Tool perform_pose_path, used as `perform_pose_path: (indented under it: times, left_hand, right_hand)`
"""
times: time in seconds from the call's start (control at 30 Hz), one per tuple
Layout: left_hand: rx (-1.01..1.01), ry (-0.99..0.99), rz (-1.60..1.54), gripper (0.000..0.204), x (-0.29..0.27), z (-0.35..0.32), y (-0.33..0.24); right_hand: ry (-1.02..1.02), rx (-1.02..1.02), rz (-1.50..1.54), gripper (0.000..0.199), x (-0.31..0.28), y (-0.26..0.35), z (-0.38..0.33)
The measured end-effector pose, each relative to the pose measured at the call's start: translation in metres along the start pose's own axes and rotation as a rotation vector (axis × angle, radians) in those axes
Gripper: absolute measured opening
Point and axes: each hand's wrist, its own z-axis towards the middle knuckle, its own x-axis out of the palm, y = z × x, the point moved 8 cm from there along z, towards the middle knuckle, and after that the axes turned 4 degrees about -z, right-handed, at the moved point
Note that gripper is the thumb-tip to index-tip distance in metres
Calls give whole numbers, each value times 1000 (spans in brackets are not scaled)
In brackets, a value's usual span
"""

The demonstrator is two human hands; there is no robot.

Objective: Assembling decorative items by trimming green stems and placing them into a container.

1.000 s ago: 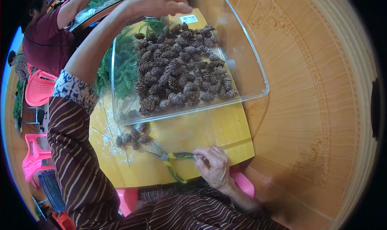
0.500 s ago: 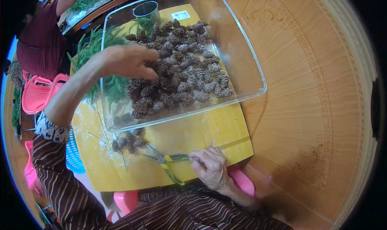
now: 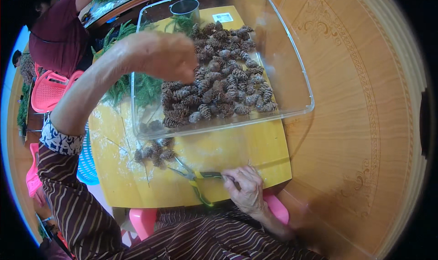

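Your left hand (image 3: 171,57) is hovering over pine cones (image 3: 223,80) sitting in the clear bin (image 3: 289,89), too blurred to tell if grasping any. Your right hand (image 3: 246,186) is resting curled at the pliers (image 3: 194,175) lying spread on the yellow table (image 3: 228,146); I cannot tell if it is gripping.

1 white rectangular label (image 3: 222,17) shows at the far side of the clear plastic bin (image 3: 305,72). Its dark print is too small to read.

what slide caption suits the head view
Left hand over brown pine cones in a clear plastic bin; right hand beside yellow-and-black metal pliers.
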Motion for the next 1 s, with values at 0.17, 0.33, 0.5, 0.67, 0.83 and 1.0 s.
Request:
perform_pose_path:
  times: [0.17,0.33,0.5,0.67,0.83,1.0]
  left_hand:
    - [-6,262,-9,25,54,2,5]
    - [206,269,-252,27,69,19,-14]
    - [443,-179,-639,31,26,27,-20]
    - [103,-284,-214,28,-10,14,6]
    - [-83,149,-1,24,54,9,38]
    - [55,224,-73,24,74,20,8]
  right_hand:
    - [-2,-1,4,15,0,-1,-1]
    - [10,-6,5,15,-1,1,-1]
    - [11,-18,16,13,-1,2,-1]
    - [11,-14,0,12,-2,2,0]
    - [1,-11,-3,13,-2,3,1]
    - [6,-23,-5,13,-2,4,0]
